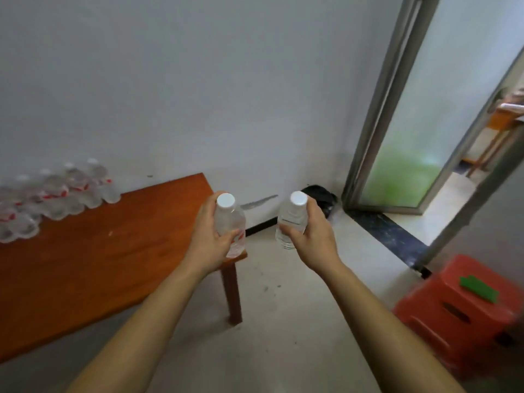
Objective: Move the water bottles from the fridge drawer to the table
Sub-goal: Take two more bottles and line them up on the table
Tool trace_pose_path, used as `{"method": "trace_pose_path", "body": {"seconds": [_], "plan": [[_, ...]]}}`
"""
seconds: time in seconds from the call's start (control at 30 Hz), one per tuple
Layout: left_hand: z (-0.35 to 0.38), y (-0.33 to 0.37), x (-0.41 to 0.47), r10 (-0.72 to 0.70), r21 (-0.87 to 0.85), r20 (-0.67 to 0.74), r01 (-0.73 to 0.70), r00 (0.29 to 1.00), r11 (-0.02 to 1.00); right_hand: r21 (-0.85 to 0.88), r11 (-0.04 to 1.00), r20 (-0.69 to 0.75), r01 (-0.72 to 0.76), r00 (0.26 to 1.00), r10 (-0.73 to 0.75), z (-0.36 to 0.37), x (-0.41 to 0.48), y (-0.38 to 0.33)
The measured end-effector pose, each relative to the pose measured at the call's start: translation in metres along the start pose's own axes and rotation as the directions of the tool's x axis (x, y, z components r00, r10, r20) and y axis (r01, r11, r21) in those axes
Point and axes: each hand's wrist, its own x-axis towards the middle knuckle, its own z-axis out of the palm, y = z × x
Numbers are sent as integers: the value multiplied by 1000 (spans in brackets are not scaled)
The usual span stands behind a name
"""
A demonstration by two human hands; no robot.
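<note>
The left hand and right hand each have fingers wrapped round an upright water bottle. The wooden surface lies leftward, nearer the left hand; its blurred bottle cluster probably marks the destination.

We are seeing a red plastic stool standing on the pale floor at right, a green flat object lying on it, and a frosted glass door standing open beyond.
</note>
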Motion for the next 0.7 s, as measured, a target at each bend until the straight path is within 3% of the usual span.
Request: {"method": "trace_pose_path", "body": {"seconds": [0.13, 0.37, 0.6, 0.7], "plan": [[-84, -51, 19, -80, 113, -145, 96, 986, 989, 58, 993, 121, 103, 987, -109, 95, 40, -47], [-188, -132, 47, -173, 154, -322, 232, 931, 960, 196, 963, 286, 184, 929, -235, 244, 92, -97], [-256, -213, 131, -253, 170, -397, 342, 882, 924, 279, 937, 383, 212, 870, -311, 368, 173, -131], [-287, -240, 165, -242, 226, -409, 355, 880, 907, 297, 921, 453, 253, 812, -369, 415, 216, -150]]}}
